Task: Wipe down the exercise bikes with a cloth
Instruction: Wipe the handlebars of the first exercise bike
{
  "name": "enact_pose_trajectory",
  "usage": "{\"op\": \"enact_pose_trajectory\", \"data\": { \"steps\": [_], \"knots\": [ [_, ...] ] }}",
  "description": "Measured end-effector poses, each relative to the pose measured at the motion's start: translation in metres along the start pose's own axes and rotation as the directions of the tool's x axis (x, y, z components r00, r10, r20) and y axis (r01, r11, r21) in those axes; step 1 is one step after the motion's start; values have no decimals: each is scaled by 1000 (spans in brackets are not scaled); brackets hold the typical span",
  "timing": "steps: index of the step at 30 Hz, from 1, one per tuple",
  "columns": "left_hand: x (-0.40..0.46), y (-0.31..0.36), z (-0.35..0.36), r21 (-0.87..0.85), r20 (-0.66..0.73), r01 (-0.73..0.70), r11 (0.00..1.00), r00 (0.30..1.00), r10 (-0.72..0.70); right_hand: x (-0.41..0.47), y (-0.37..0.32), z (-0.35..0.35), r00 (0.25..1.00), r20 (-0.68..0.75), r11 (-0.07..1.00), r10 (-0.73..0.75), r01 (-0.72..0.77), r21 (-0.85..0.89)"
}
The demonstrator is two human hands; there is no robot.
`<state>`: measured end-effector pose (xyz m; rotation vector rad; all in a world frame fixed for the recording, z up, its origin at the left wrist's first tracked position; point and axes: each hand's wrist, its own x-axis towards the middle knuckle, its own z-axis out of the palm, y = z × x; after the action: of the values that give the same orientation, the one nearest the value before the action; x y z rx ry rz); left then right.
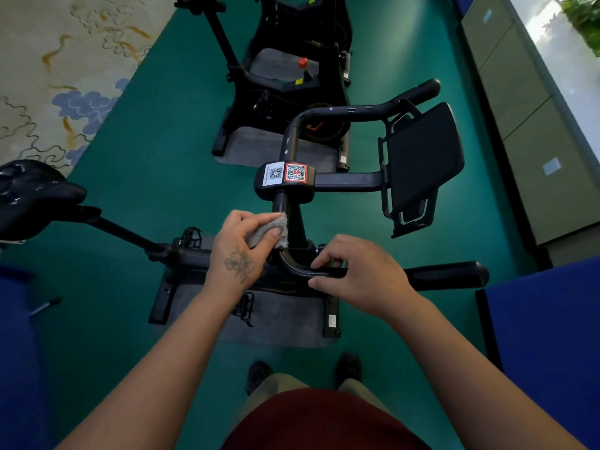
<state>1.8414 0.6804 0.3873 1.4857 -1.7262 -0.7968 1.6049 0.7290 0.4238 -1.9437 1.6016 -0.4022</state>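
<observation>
Two exercise bikes [341, 190] stand here; the left hand [243, 245] pinches one grey cloth [269, 232] against the handlebar [292, 264], which the right hand [360, 277] seemingly grips.

Both bare arms reach forward; the left hand [242, 246] pinches with curled fingers, and the right hand [360, 274] curls in a grip.

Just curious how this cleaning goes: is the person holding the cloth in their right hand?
No, the left hand pinches the grey cloth against the handlebar, while the right hand grips the bar bare.
</observation>
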Motion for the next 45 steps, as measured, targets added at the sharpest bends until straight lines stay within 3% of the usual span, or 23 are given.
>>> {"op": "enact_pose_trajectory", "data": {
  "steps": [9, 19, 31, 37, 39, 41, 45],
  "knots": [
    [46, 7, 8, 2, -6, 42, 999, 999, -41, 0, 0, 1, 1000, -1, 1000, -13, 13, -9],
    [14, 4, 3, 0, -18, 40, 999, 999, -40, 1, -1, -1, 1000, 10, 1000, -12, 12, -12],
    [50, 13, 9, 19, -15, 58, 998, 998, -58, 1, -1, 1, 1000, -16, 1000, -24, 24, -19],
    [31, 22, -5, -34, -14, -14, 999, 1000, 13, -1, -2, -1, 998, -1, 998, -56, 56, -31],
    [27, 30, -10, -119, -24, -68, 991, 998, 65, 0, -4, -2, 995, -44, 994, -86, 89, 63],
    [25, 39, -13, -212, -33, -91, 973, 996, 86, 3, -8, -3, 986, -153, 950, -61, 104, 294],
    [20, 58, -12, -401, -1, -65, 914, 998, 70, 12, -28, -12, 970, -232, 662, 80, 122, 739]
  ]
}}
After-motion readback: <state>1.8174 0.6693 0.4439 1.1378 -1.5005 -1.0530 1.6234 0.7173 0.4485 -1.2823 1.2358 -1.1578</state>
